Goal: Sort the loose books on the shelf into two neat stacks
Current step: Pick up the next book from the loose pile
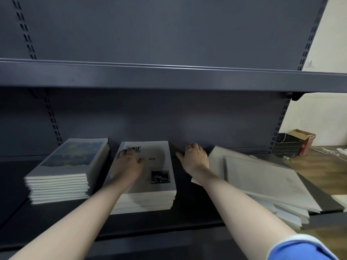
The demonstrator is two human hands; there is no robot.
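Your left hand [129,160] lies flat, palm down and fingers spread, on the top cover of the middle stack [148,184]; it clasps nothing, only presses the pile. Your right hand [195,158] sits just at three o'clock of that stack, fingers curled loosely against the shelf floor near the back panel, thumb reaching toward the stack's far right corner; as a grip it is partly closed but holds no book that shows. Between them the two hands look to be squaring that pile, which stands fairly even, edges nearly flush, its top book white with a small dark photo. At nine o'clock of it, just beside and apart, the left stack [62,177] with the blue-green cover is already tidy, though its spines step out a little at the near end. So the two stacks exist and look close to finished. What is left lies at three o'clock of your right forearm: the loose books [262,184], a fanned heap of pale covers lying askew on the shelf [187,218], some sliding past the near right edge, one with a dark cover beneath. Those need sorting onto the two piles, so I judge the task somewhat past halfway. Beyond the shelf's right end, at two o'clock, a cardboard box [302,136] and cables sit on the floor.
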